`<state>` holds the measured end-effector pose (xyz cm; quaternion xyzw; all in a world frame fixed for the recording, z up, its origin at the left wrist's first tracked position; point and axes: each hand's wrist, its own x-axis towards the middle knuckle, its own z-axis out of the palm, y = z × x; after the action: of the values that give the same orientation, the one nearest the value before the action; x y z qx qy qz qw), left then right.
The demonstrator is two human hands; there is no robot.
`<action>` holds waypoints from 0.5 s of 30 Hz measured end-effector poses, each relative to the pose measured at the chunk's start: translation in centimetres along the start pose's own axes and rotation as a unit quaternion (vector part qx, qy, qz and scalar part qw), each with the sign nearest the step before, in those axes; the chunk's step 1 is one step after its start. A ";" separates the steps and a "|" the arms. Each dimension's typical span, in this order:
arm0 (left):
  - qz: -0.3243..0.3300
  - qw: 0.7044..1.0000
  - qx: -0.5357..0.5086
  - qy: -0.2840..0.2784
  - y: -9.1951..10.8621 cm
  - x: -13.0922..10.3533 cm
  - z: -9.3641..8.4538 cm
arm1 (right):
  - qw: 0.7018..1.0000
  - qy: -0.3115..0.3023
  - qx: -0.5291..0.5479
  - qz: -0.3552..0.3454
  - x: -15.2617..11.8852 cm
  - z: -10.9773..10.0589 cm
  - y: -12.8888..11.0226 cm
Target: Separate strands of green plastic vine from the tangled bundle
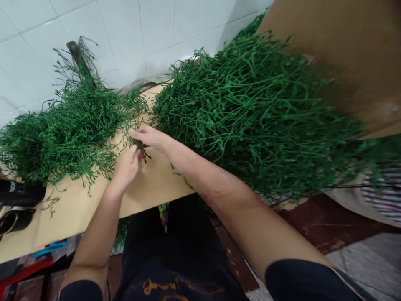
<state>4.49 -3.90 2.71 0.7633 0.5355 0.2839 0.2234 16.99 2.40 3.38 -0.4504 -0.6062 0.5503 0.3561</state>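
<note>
My left hand [128, 165] and my right hand [151, 137] meet over a tan board [150, 182], fingers curled close together. Between them shows a small bunch of thin green stems [140, 143], gripped by both hands; its tips poke out below the fingers. To the left lies a loose pile of green stems with small bud-like tips [78, 117]. On the right rises a larger heap of similar long stems [238, 108], close beside my right forearm. A few loose pieces are scattered on the board around the hands.
A white tiled wall [125, 37] stands behind. A large brown cardboard panel [338, 58] leans over the right heap. At the left edge lie a black cylinder [21, 192] and a roll of dark tape [12, 220]. A blue-handled tool [50, 247] sits below the board.
</note>
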 end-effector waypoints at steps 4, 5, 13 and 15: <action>-0.006 0.997 -0.002 -0.081 -0.1 -2.7 0.2 | 1.000 0.008 0.018 0.009 -1.2 0.6 1.0; -0.012 0.996 -0.028 -0.083 -0.3 -3.0 -0.2 | 1.000 0.019 0.020 0.006 -1.6 0.6 1.3; -0.251 0.872 -0.420 0.021 -1.4 0.3 -0.3 | 0.999 0.050 0.010 -0.003 -3.4 1.0 1.8; -0.274 0.841 -0.468 0.006 -0.8 1.7 0.8 | 0.998 0.061 -0.020 -0.017 -3.6 1.5 2.0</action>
<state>4.90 -2.04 1.93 0.3889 0.5275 0.4321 0.6194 17.10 -1.51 1.39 -0.4799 -0.6020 0.5035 0.3923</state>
